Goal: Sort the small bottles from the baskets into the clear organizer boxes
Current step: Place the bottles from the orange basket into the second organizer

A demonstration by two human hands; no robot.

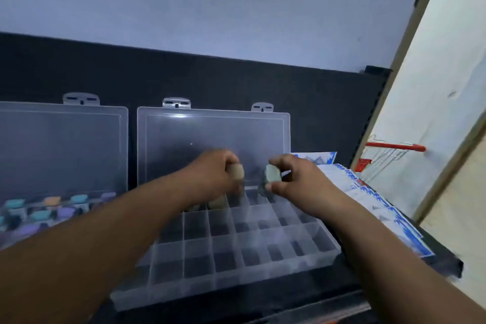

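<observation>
A clear organizer box [263, 250] lies open in front of me, its lid [213, 139] leaning up against the dark back panel. Its grid of compartments is mostly bare; one or two beige-capped bottles [217, 202] stand in the far row. My left hand [213, 173] hovers over that far row, shut on a small bottle with a beige cap [238, 172]. To its right, my right hand [294, 179] grips a small bottle with a pale green cap [273, 173]. A second open organizer box [15, 226] on the left holds several bottles with teal, purple and orange caps.
Printed blue-and-white packets [378, 202] lie to the right of the box. A red-handled wire rack [394, 148] hangs on the light wooden panel at right. The boxes rest on a dark shelf [315, 305]. The image is motion-blurred.
</observation>
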